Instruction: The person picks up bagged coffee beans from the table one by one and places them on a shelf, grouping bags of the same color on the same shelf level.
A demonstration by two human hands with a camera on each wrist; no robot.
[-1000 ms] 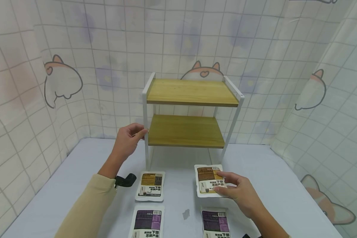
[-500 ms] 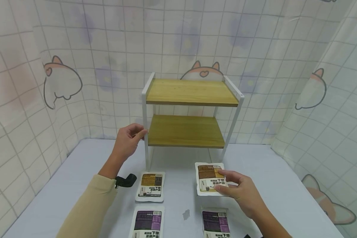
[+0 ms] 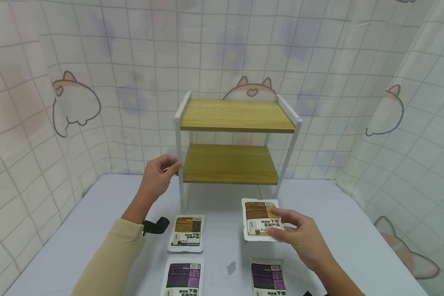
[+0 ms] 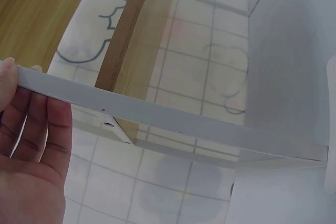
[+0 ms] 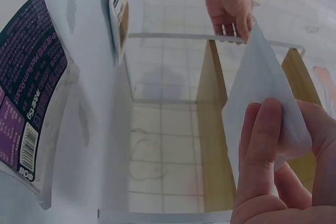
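My left hand (image 3: 156, 176) grips the left front post (image 3: 181, 185) of a two-tier shelf (image 3: 231, 163) with wooden boards and a white frame. In the left wrist view the thumb lies on one side of that post (image 4: 173, 116) and the fingers on the other. My right hand (image 3: 302, 237) pinches a white-edged coffee packet (image 3: 257, 210) with a brown and yellow label by its right side. This packet is raised above the table, in front of the shelf. The right wrist view shows its plain white back (image 5: 254, 77) between thumb and fingers.
A similar brown-labelled packet (image 3: 186, 233) lies on the white table (image 3: 222, 246) at front left. Two purple-labelled packets, a left one (image 3: 183, 276) and a right one (image 3: 268, 277), lie nearer. A grid-patterned curtain (image 3: 144, 61) surrounds the table.
My right hand has lifted the brown-labelled packet slightly, toward the shelf. The left hand keeps its grip on the post, and the other packets lie as before.
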